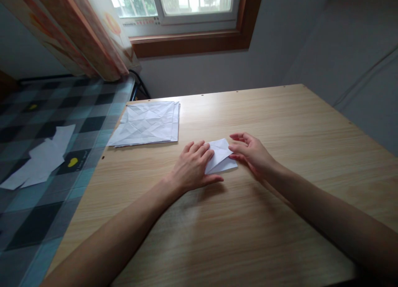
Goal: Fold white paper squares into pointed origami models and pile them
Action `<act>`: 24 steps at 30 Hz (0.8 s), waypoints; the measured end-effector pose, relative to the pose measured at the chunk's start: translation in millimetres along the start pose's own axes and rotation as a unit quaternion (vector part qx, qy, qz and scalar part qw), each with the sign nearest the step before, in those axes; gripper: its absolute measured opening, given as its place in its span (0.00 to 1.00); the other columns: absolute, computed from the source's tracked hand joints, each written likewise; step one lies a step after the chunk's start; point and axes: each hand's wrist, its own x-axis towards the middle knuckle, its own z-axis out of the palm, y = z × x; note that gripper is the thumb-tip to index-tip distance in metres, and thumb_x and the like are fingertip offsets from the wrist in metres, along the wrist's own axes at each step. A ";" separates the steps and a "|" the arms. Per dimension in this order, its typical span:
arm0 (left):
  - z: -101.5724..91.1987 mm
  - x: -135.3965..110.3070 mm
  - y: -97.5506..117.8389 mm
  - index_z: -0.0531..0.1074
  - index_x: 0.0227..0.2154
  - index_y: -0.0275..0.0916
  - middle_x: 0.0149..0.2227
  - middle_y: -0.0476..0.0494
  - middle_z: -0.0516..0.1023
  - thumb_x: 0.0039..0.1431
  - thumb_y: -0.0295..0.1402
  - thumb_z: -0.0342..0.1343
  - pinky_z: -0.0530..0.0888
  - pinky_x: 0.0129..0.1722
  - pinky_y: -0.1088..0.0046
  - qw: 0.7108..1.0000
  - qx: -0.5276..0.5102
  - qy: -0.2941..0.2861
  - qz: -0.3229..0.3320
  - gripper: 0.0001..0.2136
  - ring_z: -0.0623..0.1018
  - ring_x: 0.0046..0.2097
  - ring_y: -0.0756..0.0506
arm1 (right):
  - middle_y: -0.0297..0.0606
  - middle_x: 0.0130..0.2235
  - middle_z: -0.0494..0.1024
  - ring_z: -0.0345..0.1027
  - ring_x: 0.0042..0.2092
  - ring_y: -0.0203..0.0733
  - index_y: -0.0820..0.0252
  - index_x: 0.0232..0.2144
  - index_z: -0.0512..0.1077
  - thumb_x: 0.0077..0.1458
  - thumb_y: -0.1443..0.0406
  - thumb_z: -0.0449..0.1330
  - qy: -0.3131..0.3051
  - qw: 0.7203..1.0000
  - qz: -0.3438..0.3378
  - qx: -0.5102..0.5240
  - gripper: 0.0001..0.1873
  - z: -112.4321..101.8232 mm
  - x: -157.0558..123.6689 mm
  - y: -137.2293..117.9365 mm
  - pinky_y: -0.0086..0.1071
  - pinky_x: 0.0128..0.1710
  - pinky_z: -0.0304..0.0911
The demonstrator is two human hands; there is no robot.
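At the far left of your tabletop lies a creased paper stack. Nearer and rightward, your left hand lies palm down, fingers extended, over the left part of the folded paper. Your right hand curls at its right edge; whether it pinches, I cannot tell.

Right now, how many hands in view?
2: left hand flat over the left part of the folded paper, right hand at its right edge. No others show.
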 end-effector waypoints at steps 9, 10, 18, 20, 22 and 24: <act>0.3 -0.6 1.8 0.71 0.48 0.36 0.60 0.31 0.70 0.62 0.47 0.53 0.62 0.62 0.50 1.000 -0.005 -0.007 -0.003 0.20 0.66 0.63 0.32 | 0.49 0.49 0.75 0.69 0.56 0.56 0.56 0.50 0.67 0.51 0.56 0.61 0.038 0.994 -0.030 -0.103 0.24 -2.6 3.9 -2.3 0.49 0.47 0.73; 0.3 -0.7 1.5 0.71 0.48 0.36 0.60 0.31 0.70 0.62 0.45 0.53 0.62 0.61 0.50 1.000 -0.009 -0.007 -0.001 0.19 0.66 0.63 0.32 | 0.47 0.47 0.75 0.70 0.54 0.56 0.56 0.49 0.67 0.50 0.57 0.62 0.031 0.996 -0.015 -0.077 0.23 -2.1 3.7 -4.7 0.48 0.47 0.73; 2.0 -1.4 -2.3 0.70 0.51 0.37 0.62 0.30 0.67 0.61 0.54 0.52 0.61 0.62 0.48 0.999 -0.032 -0.014 0.019 0.26 0.66 0.63 0.31 | 0.34 0.42 0.70 0.71 0.33 0.36 0.55 0.39 0.67 0.41 0.65 0.70 0.068 0.970 0.105 0.210 0.22 8.2 -1.6 -18.3 0.32 0.31 0.72; 2.9 -1.3 -2.5 0.70 0.51 0.35 0.61 0.28 0.68 0.56 0.58 0.55 0.61 0.62 0.47 0.999 -0.036 -0.007 0.018 0.31 0.66 0.63 0.29 | 0.34 0.41 0.71 0.72 0.33 0.36 0.54 0.41 0.66 0.42 0.64 0.70 0.044 0.962 0.112 0.246 0.23 13.0 -4.3 -20.5 0.32 0.30 0.72; 4.0 -0.9 -2.4 0.71 0.50 0.34 0.59 0.29 0.71 0.58 0.52 0.56 0.63 0.60 0.49 0.999 -0.038 0.011 0.010 0.27 0.68 0.61 0.30 | 0.34 0.42 0.71 0.73 0.35 0.38 0.53 0.42 0.65 0.42 0.64 0.70 0.027 0.958 0.092 0.271 0.25 17.1 -7.2 -22.4 0.34 0.34 0.72; 4.6 -0.3 -2.4 0.72 0.47 0.34 0.53 0.32 0.76 0.63 0.41 0.53 0.66 0.57 0.53 0.998 -0.048 0.048 -0.006 0.17 0.71 0.58 0.34 | 0.34 0.45 0.71 0.74 0.38 0.38 0.52 0.44 0.64 0.41 0.64 0.71 0.024 0.961 0.052 0.272 0.28 18.9 -9.2 -22.9 0.36 0.40 0.73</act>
